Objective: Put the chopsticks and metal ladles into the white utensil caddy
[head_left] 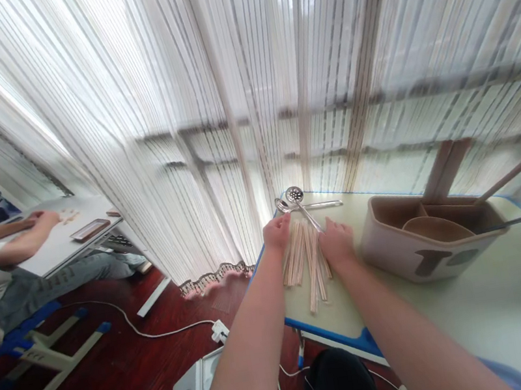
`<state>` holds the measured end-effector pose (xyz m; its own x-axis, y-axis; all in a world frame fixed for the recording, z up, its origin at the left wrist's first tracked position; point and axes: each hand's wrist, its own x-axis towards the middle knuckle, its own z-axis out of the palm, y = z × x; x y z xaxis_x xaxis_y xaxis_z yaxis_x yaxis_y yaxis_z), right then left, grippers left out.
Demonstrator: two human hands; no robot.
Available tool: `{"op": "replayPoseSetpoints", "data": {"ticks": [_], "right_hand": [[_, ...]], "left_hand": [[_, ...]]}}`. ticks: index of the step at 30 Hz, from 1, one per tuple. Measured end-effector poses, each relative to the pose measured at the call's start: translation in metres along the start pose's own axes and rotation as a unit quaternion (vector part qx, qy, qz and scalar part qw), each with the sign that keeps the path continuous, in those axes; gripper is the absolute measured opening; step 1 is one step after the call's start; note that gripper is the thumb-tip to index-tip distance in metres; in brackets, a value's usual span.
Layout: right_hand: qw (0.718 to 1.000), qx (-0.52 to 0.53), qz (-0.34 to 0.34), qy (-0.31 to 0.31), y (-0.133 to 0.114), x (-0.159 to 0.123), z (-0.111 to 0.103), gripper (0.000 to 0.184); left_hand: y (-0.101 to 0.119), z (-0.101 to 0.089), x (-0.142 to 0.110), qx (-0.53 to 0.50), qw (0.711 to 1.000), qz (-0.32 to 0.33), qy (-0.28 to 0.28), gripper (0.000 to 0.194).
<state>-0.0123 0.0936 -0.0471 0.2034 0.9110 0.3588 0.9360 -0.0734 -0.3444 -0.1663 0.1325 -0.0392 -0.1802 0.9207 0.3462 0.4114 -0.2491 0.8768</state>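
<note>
My right hand (338, 241) is closed around the handle end of a metal slotted spoon (295, 195), whose round perforated head points away from me. Beneath that head, a second metal spoon (321, 204) lies crosswise on the table. Close to the second spoon's bowl is my left hand (276, 232), its fingers curled. Whether it grips anything is hidden. Between and below my hands, several pale wooden chopsticks (308, 260) lie in a loose, slightly fanned pile on the table (347, 320).
Right of my right hand stands a beige divided utensil holder (398, 252) with long-handled utensils in it. A sheer curtain (244, 92) hangs behind the table. Cables (173, 332) run over the red floor. At left, another person sits at a white desk (65, 242).
</note>
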Motion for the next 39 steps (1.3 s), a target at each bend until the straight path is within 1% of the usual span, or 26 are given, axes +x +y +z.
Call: {"op": "replayPoseSetpoints", "data": {"ticks": [2,3,5,8,11,13,18,20,21,23,24,26,29,31,33,35,37,39], "right_hand": [[1.000,-0.006,0.008,-0.001,-0.003,0.002,0.001,0.047],[1.000,-0.007,0.010,-0.008,-0.005,0.003,0.002,0.048],[1.000,-0.012,0.014,-0.022,-0.007,0.005,0.000,0.043],[0.998,-0.022,0.022,-0.049,-0.006,0.006,-0.004,0.029],[0.997,-0.010,0.042,-0.065,-0.004,0.005,-0.008,0.024],[0.997,0.005,0.052,-0.051,-0.003,0.005,-0.008,0.024],[0.992,0.090,0.080,0.025,-0.007,0.003,-0.011,0.030],[0.988,0.133,0.072,0.035,-0.009,0.000,-0.014,0.032],[0.986,0.151,0.061,0.038,-0.010,-0.003,-0.017,0.033],[0.983,0.175,0.033,0.043,-0.012,-0.009,-0.023,0.033],[0.982,0.183,0.016,0.044,-0.014,-0.012,-0.028,0.032],[0.979,0.196,-0.021,0.048,-0.017,-0.018,-0.040,0.031],[0.970,0.214,-0.077,0.084,-0.022,-0.029,-0.064,0.031],[0.960,0.234,-0.100,0.117,-0.022,-0.039,-0.082,0.032],[0.949,0.260,-0.115,0.138,-0.020,-0.053,-0.098,0.034],[0.941,0.280,-0.128,0.142,-0.013,-0.070,-0.110,0.036],[0.937,0.293,-0.133,0.137,-0.003,-0.088,-0.121,0.036],[0.935,0.303,-0.130,0.132,0.010,-0.103,-0.132,0.037]], "left_hand": [[-0.001,0.001,0.000,0.010,1.000,0.003,0.001,0.050],[-0.001,0.001,0.000,0.016,1.000,0.006,0.000,0.050],[-0.002,0.001,-0.001,0.024,1.000,0.014,0.000,0.049],[-0.003,0.001,-0.002,0.023,1.000,0.013,0.007,0.049],[-0.005,0.003,-0.002,0.022,1.000,0.004,0.000,0.048],[-0.005,0.004,-0.001,0.020,1.000,0.002,-0.009,0.046],[0.002,0.001,-0.001,0.022,1.000,0.005,-0.010,0.037],[0.009,0.000,-0.003,0.010,1.000,0.007,-0.005,0.037],[0.013,-0.001,-0.004,-0.014,1.000,-0.001,0.001,0.039],[0.024,-0.004,-0.006,-0.098,0.995,-0.034,0.015,0.045],[0.031,-0.006,-0.007,-0.147,0.987,-0.055,0.018,0.048],[0.047,-0.012,-0.009,-0.236,0.968,-0.086,0.007,0.048],[0.079,-0.029,-0.012,-0.330,0.939,-0.091,-0.033,0.040],[0.105,-0.041,-0.017,-0.370,0.925,-0.070,-0.054,0.037],[0.131,-0.050,-0.026,-0.381,0.921,-0.027,-0.076,0.037],[0.156,-0.054,-0.039,-0.362,0.926,0.019,-0.104,0.038],[0.176,-0.053,-0.055,-0.323,0.936,0.059,-0.127,0.041],[0.192,-0.050,-0.071,-0.282,0.944,0.087,-0.145,0.042]]}}
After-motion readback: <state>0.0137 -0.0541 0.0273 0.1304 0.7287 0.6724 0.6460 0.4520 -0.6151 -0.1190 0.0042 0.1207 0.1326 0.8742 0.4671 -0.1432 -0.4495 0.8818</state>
